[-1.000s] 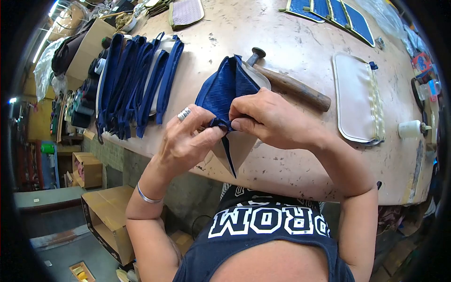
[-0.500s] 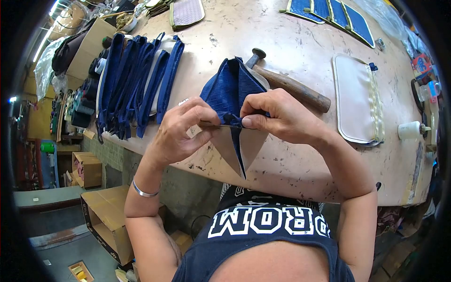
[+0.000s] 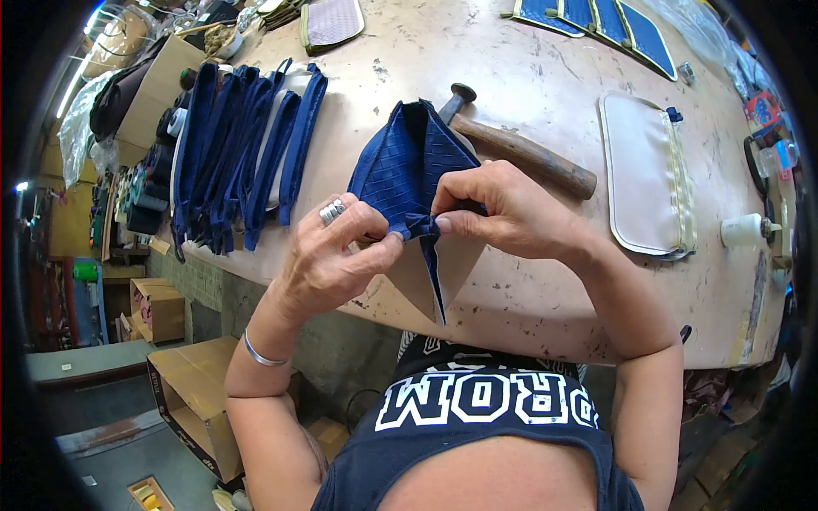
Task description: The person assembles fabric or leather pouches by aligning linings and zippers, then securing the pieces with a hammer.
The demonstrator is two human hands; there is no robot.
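Observation:
A blue quilted pouch piece [image 3: 396,166] with a beige reverse side stands gaping on the table in front of me. Its near edge is gathered between my hands, and a narrow dark-blue strip hangs to a point below. My left hand [image 3: 336,251], with rings on a finger, pinches the left side of this edge between thumb and forefinger. Closed on the right side is my right hand [image 3: 503,211], its thumb and forefinger close to the left fingertips. Behind the pouch lies a hammer [image 3: 528,156] with a wooden handle.
Several blue zipper strips [image 3: 247,153] lie in a row at left. A beige zippered panel [image 3: 643,175] rests at right, near a white bottle [image 3: 743,231]. Blue panels [image 3: 609,30] lie at the far edge. Cardboard boxes [image 3: 200,400] stand below the table.
My left hand has turned and shifted its pinch, so its rings show more. The pouch gapes wider and leans a little to the left. My right hand keeps its pinch.

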